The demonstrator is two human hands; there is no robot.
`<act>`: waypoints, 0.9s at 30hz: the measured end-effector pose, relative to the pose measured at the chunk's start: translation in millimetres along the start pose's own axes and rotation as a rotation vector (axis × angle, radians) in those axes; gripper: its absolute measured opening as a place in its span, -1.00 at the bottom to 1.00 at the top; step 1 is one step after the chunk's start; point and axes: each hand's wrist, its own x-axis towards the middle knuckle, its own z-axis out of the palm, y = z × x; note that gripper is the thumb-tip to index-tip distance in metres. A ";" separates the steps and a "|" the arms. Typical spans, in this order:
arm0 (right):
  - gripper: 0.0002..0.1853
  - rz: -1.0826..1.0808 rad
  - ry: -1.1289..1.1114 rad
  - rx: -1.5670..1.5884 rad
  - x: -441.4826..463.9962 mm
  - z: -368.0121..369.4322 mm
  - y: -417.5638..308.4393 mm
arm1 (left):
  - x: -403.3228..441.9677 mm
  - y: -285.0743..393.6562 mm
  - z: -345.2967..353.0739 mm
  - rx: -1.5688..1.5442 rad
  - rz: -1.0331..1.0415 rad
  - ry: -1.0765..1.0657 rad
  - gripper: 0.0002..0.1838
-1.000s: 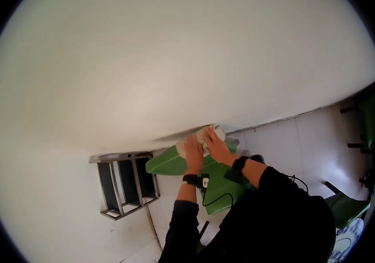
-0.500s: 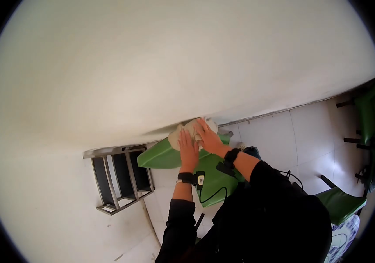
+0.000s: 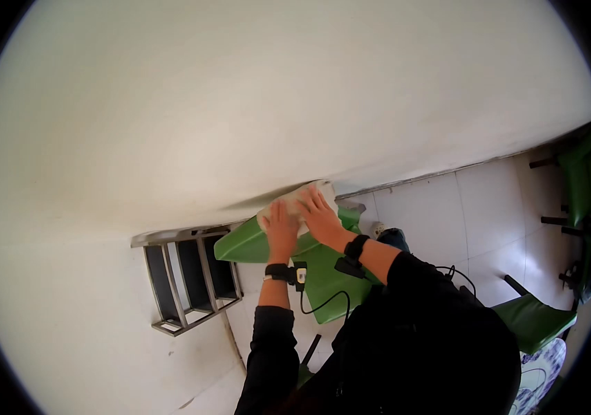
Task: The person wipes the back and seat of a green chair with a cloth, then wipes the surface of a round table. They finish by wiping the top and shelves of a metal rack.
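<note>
A beige cloth [image 3: 326, 187] lies over the top of a green chair's backrest [image 3: 242, 242], close to the wall. My left hand [image 3: 282, 232] rests flat on the left part of the cloth with its fingers stretched out. Beside it, my right hand [image 3: 322, 220] presses on the right part, fingers extended and a little apart. Both palms face down, and they hide the middle of the cloth. The chair's green seat [image 3: 333, 280] shows below my forearms. Each wrist wears a black strap with a small device, and a cable hangs from the left one.
The white wall [image 3: 240, 104] rises just beyond the chair. To the left stands a metal-framed rack [image 3: 188, 277] with dark panels. More green chairs [image 3: 579, 180] are at the far right, another [image 3: 534, 321] at the lower right. Pale floor tiles [image 3: 447, 214] lie right of the chair.
Both hands have shifted slightly left and up along the backrest, and the cloth has spread flatter beneath them. The left hand moved more than the right.
</note>
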 end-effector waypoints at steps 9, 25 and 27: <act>-0.49 -0.138 -0.122 -0.177 16.5 -10.5 -7.5 | -10.3 -11.5 5.1 -0.071 -0.028 0.055 -0.41; -0.45 0.529 0.046 0.651 -8.5 12.0 10.9 | 21.7 33.1 10.0 -0.161 0.080 0.107 -0.51; -0.44 0.164 0.156 0.245 -0.9 9.2 1.3 | 14.4 7.8 16.1 -0.124 0.061 0.136 -0.54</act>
